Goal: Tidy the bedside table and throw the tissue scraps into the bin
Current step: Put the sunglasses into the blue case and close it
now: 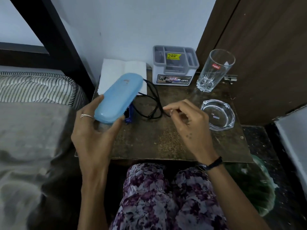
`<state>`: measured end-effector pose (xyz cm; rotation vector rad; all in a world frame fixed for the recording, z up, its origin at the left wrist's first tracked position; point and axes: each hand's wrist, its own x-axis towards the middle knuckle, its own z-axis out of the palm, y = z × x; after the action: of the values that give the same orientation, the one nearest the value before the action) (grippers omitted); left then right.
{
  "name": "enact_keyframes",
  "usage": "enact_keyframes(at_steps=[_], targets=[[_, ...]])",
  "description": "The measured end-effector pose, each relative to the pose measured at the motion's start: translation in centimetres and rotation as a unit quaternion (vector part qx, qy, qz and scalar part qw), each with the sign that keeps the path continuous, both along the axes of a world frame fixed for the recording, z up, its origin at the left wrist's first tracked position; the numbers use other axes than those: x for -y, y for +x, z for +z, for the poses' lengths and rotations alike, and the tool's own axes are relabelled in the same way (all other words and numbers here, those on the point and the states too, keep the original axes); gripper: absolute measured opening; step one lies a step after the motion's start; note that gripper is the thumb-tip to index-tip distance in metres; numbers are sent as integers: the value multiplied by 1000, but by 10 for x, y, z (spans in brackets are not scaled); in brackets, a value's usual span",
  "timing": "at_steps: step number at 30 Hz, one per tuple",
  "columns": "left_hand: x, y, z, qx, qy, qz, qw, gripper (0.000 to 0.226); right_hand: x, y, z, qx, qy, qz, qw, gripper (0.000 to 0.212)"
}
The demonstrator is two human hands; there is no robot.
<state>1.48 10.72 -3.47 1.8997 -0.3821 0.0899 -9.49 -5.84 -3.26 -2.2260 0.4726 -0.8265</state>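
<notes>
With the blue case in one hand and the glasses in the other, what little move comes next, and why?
Probably folding the black glasses and lifting them toward the blue case. The right hand pinches a temple tip while the glasses lie unfolded on the bedside table, and the left hand holds the case tilted just beside them.

A pale wall (132,22) stands behind; a striped bed (33,87) lies left, a dark wooden door (265,47) right, over speckled dark floor (255,140).
</notes>
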Motion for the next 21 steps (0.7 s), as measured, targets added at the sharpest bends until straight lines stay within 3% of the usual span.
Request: enact_keyframes(at_steps=[4, 6, 10, 15, 21], targets=[[11, -19, 11, -160, -113, -168, 966, 59, 7, -36, 15, 29, -40, -25, 998, 18], [17, -32, 8, -221, -122, -218, 943, 55, 12, -54, 19, 13, -81, -19, 996, 19], [25, -52, -13, -305, -124, -286, 900, 50, 25, -75, 18, -110, -131, 55, 984, 34], [26, -55, -37, -334, -99, -314, 883, 49, 29, -75, -1, -281, -132, 128, 942, 44], [22, -51, -47, -335, -98, -326, 879, 47, 34, -65, -7, -307, -151, 163, 925, 50]])
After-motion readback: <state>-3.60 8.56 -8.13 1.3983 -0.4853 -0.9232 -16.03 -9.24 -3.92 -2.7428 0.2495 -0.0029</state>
